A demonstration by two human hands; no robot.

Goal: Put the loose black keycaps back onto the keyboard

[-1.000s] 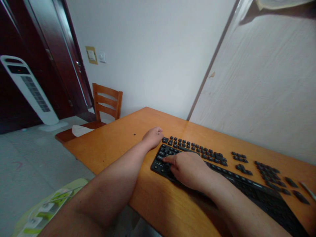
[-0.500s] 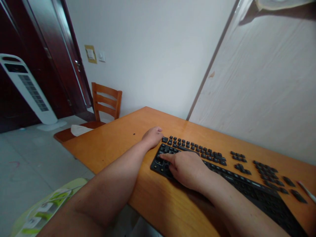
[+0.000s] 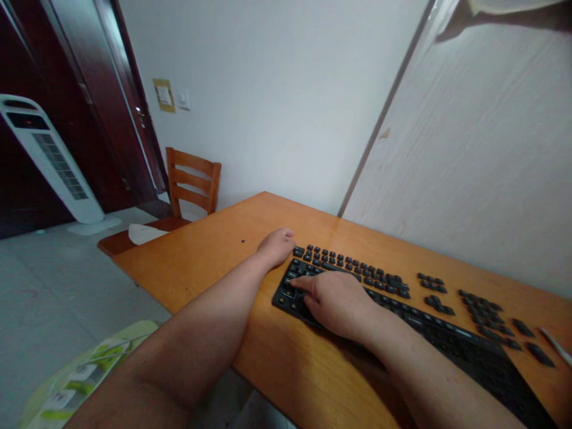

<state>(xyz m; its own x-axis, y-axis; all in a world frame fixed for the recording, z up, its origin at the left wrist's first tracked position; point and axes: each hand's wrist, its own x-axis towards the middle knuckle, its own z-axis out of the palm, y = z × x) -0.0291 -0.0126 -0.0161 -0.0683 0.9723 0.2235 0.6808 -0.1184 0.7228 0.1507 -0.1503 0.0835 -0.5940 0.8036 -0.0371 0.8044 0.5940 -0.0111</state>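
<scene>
The black keyboard (image 3: 286,298) lies slantwise on the wooden table (image 3: 214,256), much of its key area stripped to bare sockets. My right hand (image 3: 339,301) is over its left end, index finger stretched out and its tip pressed on a keycap (image 3: 289,283). The other fingers of that hand are bent and partly hidden beneath it. My left hand (image 3: 276,246) rests on the table beyond the keyboard's left end, loosely bent with fingertips a little apart. It is beside a wide loose keycap (image 3: 298,251), with nothing visible in its grasp.
Rows of loose keycaps (image 3: 357,265) lie behind the keyboard, and further keycap groups (image 3: 482,313) are to the right. A thin stick-like object (image 3: 556,345) lies at the right edge. Beyond the table stand a wooden chair (image 3: 192,179) and a white tower fan (image 3: 58,161).
The view has shifted very slightly. My right index finger stays on the same keycap, with the hand and thumb moved only a little. My left hand has not moved.
</scene>
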